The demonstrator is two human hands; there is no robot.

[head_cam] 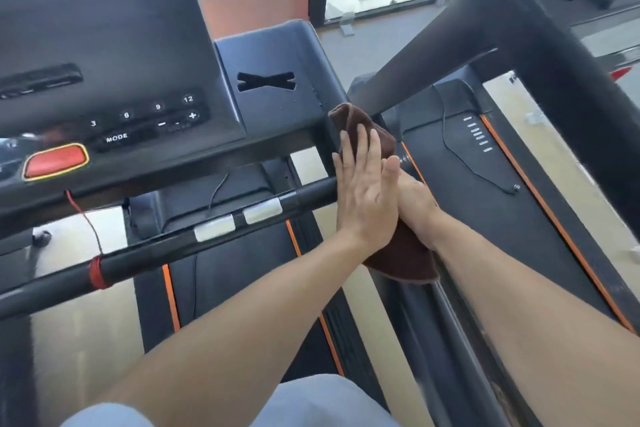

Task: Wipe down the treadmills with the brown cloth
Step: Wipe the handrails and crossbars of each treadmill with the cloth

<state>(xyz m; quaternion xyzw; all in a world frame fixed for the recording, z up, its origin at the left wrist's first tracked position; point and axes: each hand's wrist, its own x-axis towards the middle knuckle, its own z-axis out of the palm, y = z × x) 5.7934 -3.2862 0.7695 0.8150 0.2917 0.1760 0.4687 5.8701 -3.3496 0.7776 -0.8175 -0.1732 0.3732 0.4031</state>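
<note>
Both hands sandwich brown cloth (367, 139); L grip (363, 198) flat, R grip (412, 204) curled on it; cloth runs near-far.

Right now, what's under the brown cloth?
The brown cloth drapes over the right end of the treadmill's black handlebar. The left hand presses it flat, the right hand grips it. The bar's end is covered.
</note>
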